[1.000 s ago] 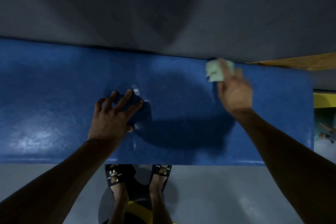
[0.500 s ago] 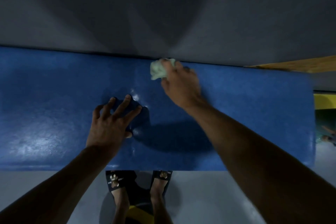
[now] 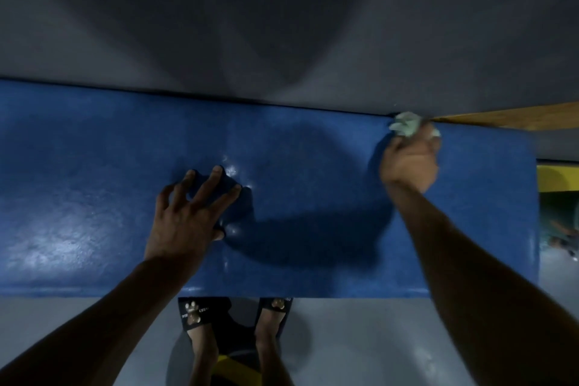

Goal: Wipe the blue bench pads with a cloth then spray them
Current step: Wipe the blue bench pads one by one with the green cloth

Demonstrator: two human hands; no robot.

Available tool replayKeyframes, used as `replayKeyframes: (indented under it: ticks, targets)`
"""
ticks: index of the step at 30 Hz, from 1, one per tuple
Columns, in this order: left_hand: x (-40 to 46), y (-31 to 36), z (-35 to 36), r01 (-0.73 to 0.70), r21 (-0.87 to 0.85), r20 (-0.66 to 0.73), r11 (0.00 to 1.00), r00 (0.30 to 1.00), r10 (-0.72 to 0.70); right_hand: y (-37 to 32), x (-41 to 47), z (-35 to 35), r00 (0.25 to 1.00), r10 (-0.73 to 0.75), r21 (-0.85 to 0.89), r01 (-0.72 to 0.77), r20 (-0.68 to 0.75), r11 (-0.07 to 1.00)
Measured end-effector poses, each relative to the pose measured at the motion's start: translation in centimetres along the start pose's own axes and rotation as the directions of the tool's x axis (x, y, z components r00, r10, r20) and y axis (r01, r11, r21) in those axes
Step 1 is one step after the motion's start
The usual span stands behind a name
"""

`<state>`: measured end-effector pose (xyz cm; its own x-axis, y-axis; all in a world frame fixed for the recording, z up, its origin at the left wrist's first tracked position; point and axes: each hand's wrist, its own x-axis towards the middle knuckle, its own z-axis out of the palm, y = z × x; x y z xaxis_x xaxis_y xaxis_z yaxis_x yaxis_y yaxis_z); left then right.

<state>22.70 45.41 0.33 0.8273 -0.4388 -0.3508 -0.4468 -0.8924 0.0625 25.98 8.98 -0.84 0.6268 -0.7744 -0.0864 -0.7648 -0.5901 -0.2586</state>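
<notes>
Wipe step in progress, I'd say: right hand point(image 3: 409, 160) clenches the cloth point(image 3: 405, 124) at the blue bench pad point(image 3: 94, 197)'s far right edge. Left hand point(image 3: 188, 213) braces mid-pad w/ fingers spread flat, holding nothing. No spray bottle in view, so step 2 looks undone.

Left hand point(image 3: 188, 216) rests mid-pad on the blue vinyl bench pad point(image 3: 313, 166); right hand point(image 3: 409, 163) presses a crumpled pale-green cloth point(image 3: 405, 125) at its far right edge.

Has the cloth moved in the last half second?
Yes. The cloth slid right along the pad's far edge, away from the planted left hand.
</notes>
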Motion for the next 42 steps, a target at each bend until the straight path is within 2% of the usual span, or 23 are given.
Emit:
replayKeyframes:
  ticks: [2,3,6,8,9,11,13,15,16,18,20,22,24,25,26,27,28,31,33,35,38,40,42]
  targets:
    - [0.1,0.0,0.1,0.001,0.003,-0.001,1.0,1.0,0.0,-3.4,-3.2,1.7,0.985,-0.171,0.044,0.171,-0.007,0.984]
    - [0.2,0.0,0.1,0.001,0.006,-0.001,1.0,1.0,-0.001,-5.0,-4.8,2.3,0.954,-0.3,0.033,0.3,0.01,0.953]
    - [0.1,-0.2,0.2,-0.011,0.015,-0.007,1.0,1.0,0.011,-7.1,-7.0,2.4,0.76,-0.632,0.016,0.637,0.153,0.77]
    - [0.2,-0.3,0.0,-0.028,0.021,-0.012,0.999,1.0,0.028,-6.0,-4.8,1.2,0.656,-0.737,-0.062,0.752,0.162,0.656]
    - [0.3,-0.3,-0.1,-0.026,0.024,-0.016,0.999,1.0,0.026,-4.8,-3.1,0.6,0.639,-0.75,-0.131,0.769,0.171,0.625]
    - [0.2,-0.1,-0.2,-0.015,0.025,-0.014,1.0,1.0,0.015,-0.7,0.8,-0.6,0.698,-0.694,-0.227,0.715,0.176,0.662]
    - [0.1,0.1,-0.3,-0.008,0.031,0.001,0.999,1.0,0.008,4.2,4.0,-2.2,0.824,-0.554,-0.22,0.566,0.12,0.794]
    - [0.1,0.2,-0.3,-0.011,0.032,0.005,0.999,1.0,0.011,7.4,5.5,-4.0,0.912,-0.405,-0.092,0.41,0.069,0.907]
    - [0.1,0.3,-0.4,-0.012,0.03,0.007,0.999,1.0,0.012,8.3,5.6,-4.3,0.932,-0.357,-0.004,0.358,0.056,0.934]
    - [0.2,0.3,-0.4,-0.012,0.026,0.016,1.0,1.0,0.012,7.8,4.3,-4.2,0.958,-0.286,0.065,0.283,0.036,0.957]
    - [0.3,0.4,-0.3,-0.012,0.025,0.013,1.0,1.0,0.012,5.2,2.6,-2.8,0.97,-0.243,0.046,0.242,-0.004,0.969]
    - [0.4,0.4,-0.2,-0.017,0.024,0.016,1.0,1.0,0.017,1.0,0.3,-0.5,0.99,-0.131,0.162,0.139,-0.059,0.977]
    - [0.4,0.2,-0.2,-0.024,0.021,0.023,0.999,0.999,0.024,-3.8,-3.2,1.5,0.984,-0.118,0.302,0.154,-0.135,0.941]
    - [0.5,0.2,-0.3,-0.026,0.023,0.027,0.999,0.999,0.026,-6.1,-5.2,2.6,0.968,-0.222,0.321,0.249,-0.119,0.914]
    - [0.4,0.1,-0.3,-0.029,0.026,0.033,0.999,0.999,0.028,-8.2,-7.3,3.6,0.92,-0.388,0.285,0.385,-0.048,0.878]
    - [0.4,0.0,-0.3,-0.031,0.028,0.035,0.999,0.999,0.03,-9.8,-9.0,4.3,0.845,-0.535,0.162,0.524,0.025,0.836]
    - [0.4,0.0,-0.4,-0.035,0.028,0.035,0.999,0.999,0.034,-11.0,-10.1,4.3,0.794,-0.6,0.112,0.591,0.095,0.799]
    - [0.5,-0.3,-0.6,-0.05,0.028,0.044,0.998,0.998,0.048,-11.2,-9.3,3.2,0.728,-0.668,0.096,0.662,0.154,0.743]
    - [0.4,-0.8,-0.6,-0.063,0.014,0.039,0.998,0.997,0.062,-8.9,-6.9,2.2,0.711,-0.688,0.021,0.693,0.146,0.72]
    - [0.3,-0.9,-0.6,-0.075,-0.001,0.041,0.997,0.996,0.075,-5.8,-3.9,0.6,0.801,-0.592,0.04,0.591,0.089,0.806]
    - [0.4,-0.7,-0.8,-0.089,-0.029,0.036,0.996,0.995,0.09,-2.8,-0.5,-1.4,0.964,-0.266,0.079,0.265,0.0,0.961]
    - [0.5,-1.1,-0.7,-0.091,-0.05,0.029,0.995,0.995,0.093,-4.0,-0.7,-1.1,0.989,-0.147,0.067,0.147,-0.007,0.987]
    - [0.5,-1.4,-0.5,-0.097,-0.057,0.016,0.994,0.995,0.098,-6.8,-2.9,0.2,0.977,-0.213,0.049,0.214,-0.025,0.976]
